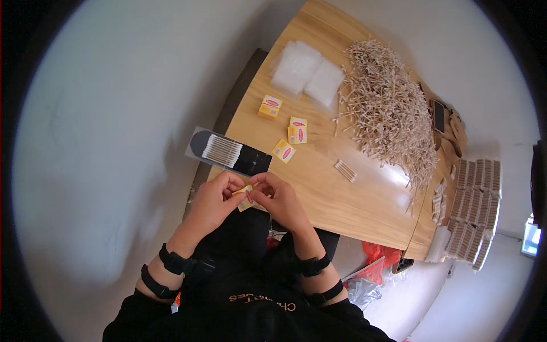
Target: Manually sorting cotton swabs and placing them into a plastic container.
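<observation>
At the table's near left edge I hold a small yellow-and-white box [245, 204] between both hands. My left hand [209, 204] has its fingers closed on the box's left side. Across from it, my right hand [285, 206] pinches the upper right part of the box with thumb and fingertips. My fingers cover part of the box, so I cannot make out its flap. Just beyond my hands lies a long dark tray [254, 162] with clear edges. A row of white cotton swabs [222, 150] rests side by side in it.
Several similar boxes [284, 151] lie beyond the tray on the wooden table [307, 191]. Clear plastic bags [296, 67] lie at the far side. A large heap of loose cotton swabs [387, 108] covers the right. A few swabs [345, 171] sit apart. Bundled packs [476, 205] are stacked far right.
</observation>
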Available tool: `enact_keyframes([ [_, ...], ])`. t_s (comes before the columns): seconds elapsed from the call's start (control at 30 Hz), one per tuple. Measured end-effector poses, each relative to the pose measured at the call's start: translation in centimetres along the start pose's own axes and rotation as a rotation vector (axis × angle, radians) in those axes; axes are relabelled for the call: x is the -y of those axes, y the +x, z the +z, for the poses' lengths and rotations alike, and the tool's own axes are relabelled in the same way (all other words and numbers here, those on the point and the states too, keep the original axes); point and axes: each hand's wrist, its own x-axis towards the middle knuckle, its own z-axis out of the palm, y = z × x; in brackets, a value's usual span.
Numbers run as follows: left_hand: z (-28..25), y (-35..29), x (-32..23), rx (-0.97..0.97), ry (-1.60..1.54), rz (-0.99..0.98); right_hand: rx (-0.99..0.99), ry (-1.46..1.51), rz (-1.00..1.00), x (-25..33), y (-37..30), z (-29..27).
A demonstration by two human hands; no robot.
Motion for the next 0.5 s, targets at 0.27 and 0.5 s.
enact_keyframes([
  [0.27, -0.5, 0.6, 0.0, -0.167, -0.077, 0.094, 0.048, 0.145, -0.026, -1.0, 1.9, 0.0],
  [0.5, -5.3, 4.1, 2.6, -0.927, 0.536, 0.363, -0.303, 0.323, 0.038, -0.5, 3.7, 1.3],
])
